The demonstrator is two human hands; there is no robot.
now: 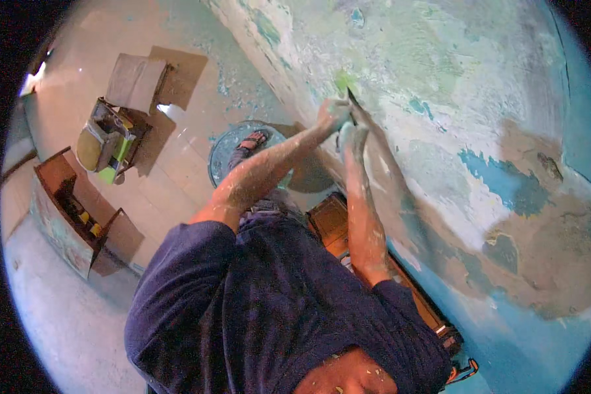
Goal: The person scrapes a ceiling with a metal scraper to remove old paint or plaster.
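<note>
Both my hands are up at the peeling wall (427, 59), closed around a scraper (350, 96). Its dark, narrow blade points at the wall beside a bright green patch (343, 81). My left hand (333, 114) is the farther one, and my right hand (353, 136) grips just below it. Most of the handle is hidden by my fingers. Pale dust and flecks cover both forearms. Around the blade the wall is whitish and light green, with blue paint (499, 177) left in ragged patches to the right.
My sandalled foot (253, 140) is on a round blue plastic object (217, 161). Paint flakes (233, 88) litter the floor along the wall. At the left are a cloth-covered piece of furniture (134, 82), a box of items (121, 141) and an open wooden cabinet (62, 203). Wooden furniture (328, 220) stands close on my right.
</note>
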